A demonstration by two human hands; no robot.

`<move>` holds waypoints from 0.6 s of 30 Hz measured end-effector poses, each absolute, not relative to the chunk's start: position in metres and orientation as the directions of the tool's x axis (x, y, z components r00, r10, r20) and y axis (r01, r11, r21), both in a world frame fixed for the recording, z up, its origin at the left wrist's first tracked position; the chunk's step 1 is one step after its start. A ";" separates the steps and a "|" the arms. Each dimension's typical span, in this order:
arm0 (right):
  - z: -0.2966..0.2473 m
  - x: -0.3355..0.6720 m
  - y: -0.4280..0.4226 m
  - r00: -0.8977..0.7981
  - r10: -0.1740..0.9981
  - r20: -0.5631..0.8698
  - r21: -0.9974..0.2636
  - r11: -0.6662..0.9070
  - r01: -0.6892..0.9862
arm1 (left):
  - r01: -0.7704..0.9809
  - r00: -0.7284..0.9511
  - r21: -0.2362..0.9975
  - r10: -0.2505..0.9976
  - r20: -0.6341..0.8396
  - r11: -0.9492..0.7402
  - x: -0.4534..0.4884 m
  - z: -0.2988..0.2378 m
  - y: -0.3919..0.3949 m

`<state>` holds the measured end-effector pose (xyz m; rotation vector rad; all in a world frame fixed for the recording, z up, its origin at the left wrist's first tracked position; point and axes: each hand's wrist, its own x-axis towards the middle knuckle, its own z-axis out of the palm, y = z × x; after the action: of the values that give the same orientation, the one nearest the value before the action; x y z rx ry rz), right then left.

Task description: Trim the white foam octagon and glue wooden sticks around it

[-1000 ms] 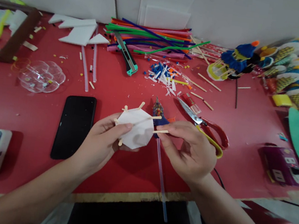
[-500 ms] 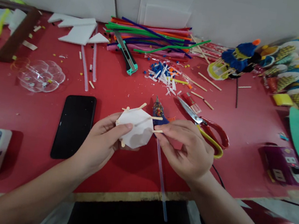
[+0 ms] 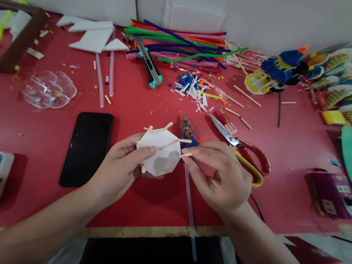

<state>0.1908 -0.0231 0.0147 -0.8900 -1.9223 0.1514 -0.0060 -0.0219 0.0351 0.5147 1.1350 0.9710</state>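
Note:
My left hand [image 3: 123, 159] grips a white many-sided board [image 3: 161, 156], its thumb on the face and its fingers underneath. Several short wooden sticks stand along the board's edge. Between thumb and forefinger, my right hand [image 3: 219, 172] pinches another short wooden stick [image 3: 186, 155] at the board's right edge. Just behind the right hand lies a blue glue gun [image 3: 187, 130], partly hidden by it. A clear glue stick [image 3: 190, 207] runs from under the hands past the table's front edge.
Red-handled scissors [image 3: 242, 145] lie right of the glue gun, a black phone [image 3: 86, 150] left of my hands. Farther back are a utility knife [image 3: 149, 65], colourful pipe cleaners [image 3: 181, 42] and cut scraps [image 3: 191, 86]. A purple power box [image 3: 333, 194] sits at right.
The board has tipped very slightly in my left hand. The stick in my right hand is angled a little more upward; otherwise both hands keep their places.

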 end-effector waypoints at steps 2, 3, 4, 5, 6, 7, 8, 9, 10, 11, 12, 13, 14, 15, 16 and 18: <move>0.015 0.191 -0.024 -0.258 0.644 0.720 -0.458 0.720 0.521 | -0.377 0.098 0.776 0.855 -0.509 0.505 -0.006 0.034 -0.022; 0.015 0.191 -0.024 -0.259 0.650 0.714 -0.463 0.716 0.522 | -0.377 0.101 0.778 0.857 -0.506 0.503 -0.006 0.033 -0.022; 0.015 0.190 -0.024 -0.257 0.663 0.703 -0.477 0.708 0.520 | -0.379 0.104 0.777 0.857 -0.504 0.503 -0.006 0.033 -0.022; 0.014 0.190 -0.024 -0.245 0.679 0.692 -0.503 0.697 0.511 | -0.382 0.108 0.773 0.856 -0.506 0.506 -0.006 0.032 -0.022; 0.014 0.191 -0.024 -0.218 0.695 0.685 -0.539 0.685 0.490 | -0.391 0.104 0.772 0.857 -0.504 0.502 -0.006 0.032 -0.022; 0.014 0.191 -0.024 -0.174 0.709 0.684 -0.576 0.670 0.468 | -0.407 0.093 0.772 0.863 -0.497 0.488 -0.007 0.032 -0.021; 0.013 0.191 -0.023 -0.128 0.718 0.684 -0.602 0.655 0.457 | -0.428 0.070 0.775 0.872 -0.485 0.466 -0.007 0.032 -0.020; 0.012 0.191 -0.023 -0.104 0.719 0.688 -0.605 0.646 0.465 | -0.453 0.038 0.777 0.880 -0.473 0.437 -0.008 0.032 -0.019; 0.011 0.191 -0.023 -0.118 0.710 0.694 -0.579 0.647 0.496 | -0.481 -0.002 0.778 0.886 -0.463 0.405 -0.009 0.033 -0.018; 0.010 0.191 -0.022 -0.172 0.702 0.691 -0.528 0.653 0.543 | -0.507 -0.041 0.774 0.886 -0.462 0.380 -0.009 0.034 -0.017; 0.009 0.190 -0.022 -0.258 0.697 0.669 -0.460 0.662 0.592 | -0.528 -0.063 0.764 0.881 -0.470 0.370 -0.010 0.036 -0.016; 0.007 0.189 -0.023 -0.357 0.691 0.629 -0.389 0.677 0.625 | -0.546 -0.071 0.752 0.874 -0.481 0.370 -0.011 0.036 -0.015; 0.005 0.188 -0.023 -0.448 0.683 0.577 -0.327 0.695 0.640 | -0.560 -0.072 0.741 0.870 -0.488 0.369 -0.012 0.037 -0.014; 0.003 0.186 -0.024 -0.515 0.679 0.524 -0.283 0.709 0.646 | -0.570 -0.071 0.736 0.871 -0.486 0.364 -0.012 0.037 -0.013; 0.002 0.185 -0.025 -0.562 0.678 0.474 -0.255 0.716 0.650 | -0.571 -0.064 0.734 0.871 -0.487 0.368 -0.012 0.037 -0.012; -0.001 0.182 -0.026 -0.623 0.675 0.396 -0.232 0.730 0.643 | -0.566 -0.070 0.743 0.877 -0.476 0.358 -0.011 0.035 -0.012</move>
<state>0.1823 -0.0261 -0.0009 -1.0051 -2.4713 0.0932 -0.0114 -0.0120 0.0354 0.3595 1.1052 1.2288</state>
